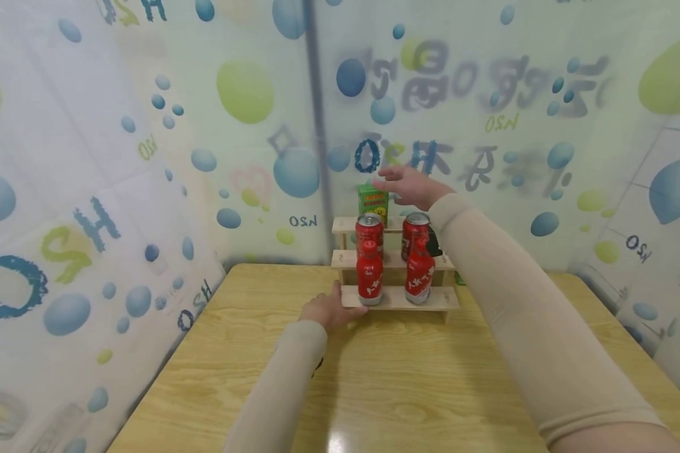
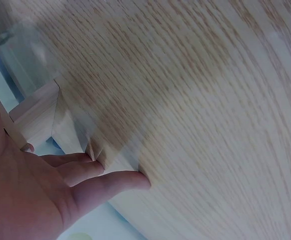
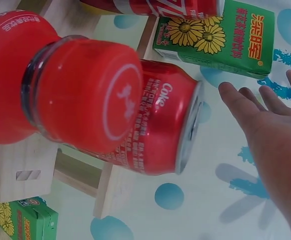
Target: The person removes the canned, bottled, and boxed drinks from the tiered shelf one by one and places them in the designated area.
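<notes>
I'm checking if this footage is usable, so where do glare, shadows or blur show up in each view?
Head: bright glare spot on the wooden table near the frame's bottom edge, gray lettering behind looks blurred; left wrist: soft shadow beside the left hand's fingers; right wrist: Coke can brand name legible.

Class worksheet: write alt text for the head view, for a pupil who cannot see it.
A person's right hand hovers near a green carton atop a three-tier wooden shelf; the left hand touches the shelf's lower left end. Two red cans stand on the middle tier, two red bottles on the bottom.
</notes>
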Demonstrator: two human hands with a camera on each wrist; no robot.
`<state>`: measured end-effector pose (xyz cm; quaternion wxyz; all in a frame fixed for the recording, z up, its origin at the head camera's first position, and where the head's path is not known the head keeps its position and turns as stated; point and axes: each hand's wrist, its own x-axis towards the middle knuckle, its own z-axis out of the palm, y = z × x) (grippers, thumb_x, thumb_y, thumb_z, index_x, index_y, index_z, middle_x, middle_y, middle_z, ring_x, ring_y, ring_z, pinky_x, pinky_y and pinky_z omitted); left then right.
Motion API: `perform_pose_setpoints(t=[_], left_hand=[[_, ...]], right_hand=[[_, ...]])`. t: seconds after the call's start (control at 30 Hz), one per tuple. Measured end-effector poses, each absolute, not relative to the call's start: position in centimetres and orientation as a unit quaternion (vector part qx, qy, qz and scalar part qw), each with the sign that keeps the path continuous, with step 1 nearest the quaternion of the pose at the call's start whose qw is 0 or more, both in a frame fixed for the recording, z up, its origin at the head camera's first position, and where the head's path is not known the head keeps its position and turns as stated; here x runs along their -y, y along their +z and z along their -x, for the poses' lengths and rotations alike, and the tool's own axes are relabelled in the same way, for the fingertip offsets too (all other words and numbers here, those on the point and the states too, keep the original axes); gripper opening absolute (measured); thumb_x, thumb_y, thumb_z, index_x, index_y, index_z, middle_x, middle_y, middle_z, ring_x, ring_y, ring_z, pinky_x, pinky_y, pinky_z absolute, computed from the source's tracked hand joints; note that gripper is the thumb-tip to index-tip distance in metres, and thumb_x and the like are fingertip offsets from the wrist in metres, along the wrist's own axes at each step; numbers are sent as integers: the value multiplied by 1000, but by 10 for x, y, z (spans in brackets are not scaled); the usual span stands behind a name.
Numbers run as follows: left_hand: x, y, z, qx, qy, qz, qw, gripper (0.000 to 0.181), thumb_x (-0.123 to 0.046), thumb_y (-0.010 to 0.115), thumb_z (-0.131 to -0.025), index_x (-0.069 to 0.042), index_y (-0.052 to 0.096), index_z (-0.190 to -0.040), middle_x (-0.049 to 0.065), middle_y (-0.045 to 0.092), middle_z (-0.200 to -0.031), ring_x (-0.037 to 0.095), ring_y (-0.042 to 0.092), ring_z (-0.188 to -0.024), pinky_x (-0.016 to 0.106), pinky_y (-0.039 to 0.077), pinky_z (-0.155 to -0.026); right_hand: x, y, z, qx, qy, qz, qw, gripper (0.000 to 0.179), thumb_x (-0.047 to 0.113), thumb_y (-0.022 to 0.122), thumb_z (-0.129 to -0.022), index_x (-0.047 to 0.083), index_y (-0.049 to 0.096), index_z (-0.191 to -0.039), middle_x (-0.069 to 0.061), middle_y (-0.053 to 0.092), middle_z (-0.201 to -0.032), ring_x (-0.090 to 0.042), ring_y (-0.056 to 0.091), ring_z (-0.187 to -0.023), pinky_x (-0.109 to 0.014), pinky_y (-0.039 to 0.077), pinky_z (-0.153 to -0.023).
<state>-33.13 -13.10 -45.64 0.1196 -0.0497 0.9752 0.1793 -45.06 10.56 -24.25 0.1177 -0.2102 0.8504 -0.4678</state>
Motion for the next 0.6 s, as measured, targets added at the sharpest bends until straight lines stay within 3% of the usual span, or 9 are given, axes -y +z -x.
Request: perform_pose_setpoints(t=[0.3,0.6], left_hand=[[133,-455,331,-972,190,53,125,121,-94,58,-81,-26,17,-172,26,51,-161,46,52,-147,58,49,-116],[133,-455,331,-974,185,47,123,121,-94,56,-81,-25,17,-172,27,51,-160,46,53,-146,57,49,-117]], right_hand=[[-99,-258,457,-847,-475,200,131,77,46,59,-108,13,27,-169,-14,23,-177,-35,28,-163,-56,34,-130],[-97,-267,457,-826,-511,193,141,79,40,61,-109,16,19,-171,-17,24,-176,-36,32,-161,-59,33,-129]])
